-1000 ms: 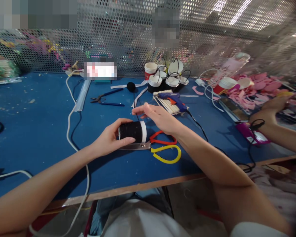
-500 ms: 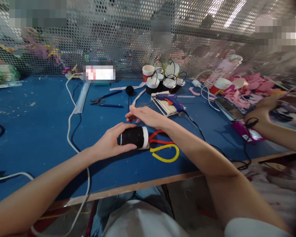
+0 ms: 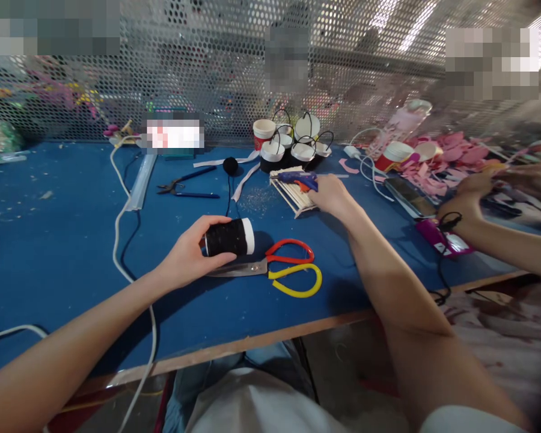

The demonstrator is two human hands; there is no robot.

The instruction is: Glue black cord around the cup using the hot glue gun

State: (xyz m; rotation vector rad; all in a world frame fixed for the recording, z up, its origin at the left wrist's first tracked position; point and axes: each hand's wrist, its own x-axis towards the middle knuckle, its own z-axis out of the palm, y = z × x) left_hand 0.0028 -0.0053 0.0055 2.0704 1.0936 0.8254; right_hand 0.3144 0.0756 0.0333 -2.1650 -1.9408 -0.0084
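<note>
In my left hand is a small paper cup wrapped in black, lying on its side with its white rim to the right. A black strand runs from near the cup to a ball of black yarn. My right hand is closed round the handle of a blue glue gun, which lies on a rack of pale sticks. Scissors with one red and one yellow handle lie below the cup, their blades partly behind my left hand.
Pliers, white strips and black-and-white cups with wire handles lie further back. A white cable crosses at left. On the right are a phone, pink pieces and another person's hand.
My right hand has moved from above the cup, rightward and away, to the glue gun and taken hold of its handle. The cup in my left hand has shifted slightly up, uncovering the scissors' blades.
</note>
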